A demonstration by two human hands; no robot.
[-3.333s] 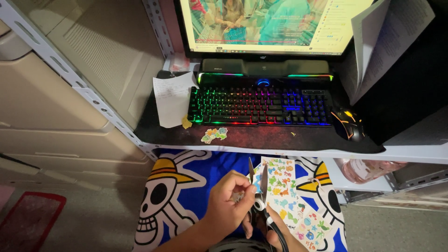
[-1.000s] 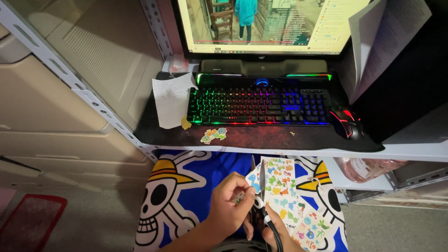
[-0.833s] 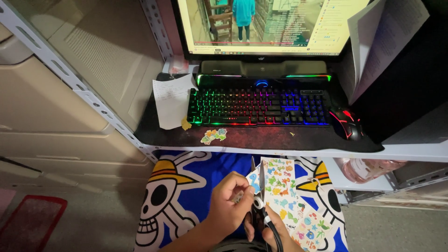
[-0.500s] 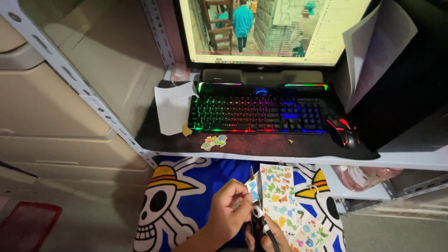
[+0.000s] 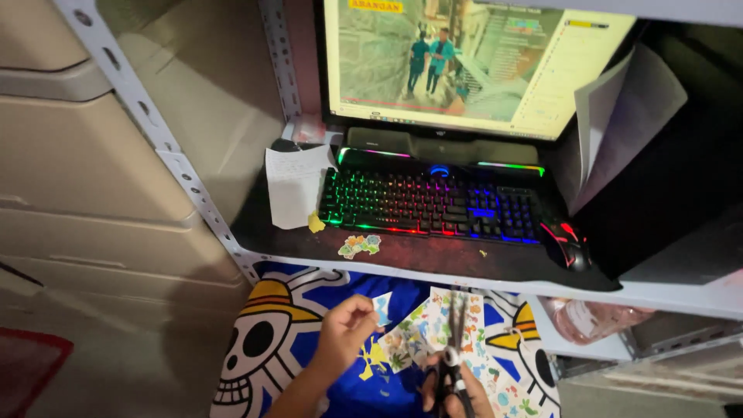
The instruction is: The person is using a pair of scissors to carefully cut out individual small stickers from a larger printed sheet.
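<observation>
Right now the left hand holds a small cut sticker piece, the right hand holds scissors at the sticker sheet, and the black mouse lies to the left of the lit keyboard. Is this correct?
Not quite. In the head view the mouse lies to the right of the keyboard, not the left. The rest stands: the left hand holds the sticker piece, and the right hand holds scissors at the sticker sheet.

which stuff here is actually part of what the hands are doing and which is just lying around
In use:
left hand pinching a small cut piece
right hand working scissors
sticker sheet

Lying about:
backlit keyboard
mouse
monitor
note paper
cut stickers on the shelf
yellow scrap
</observation>
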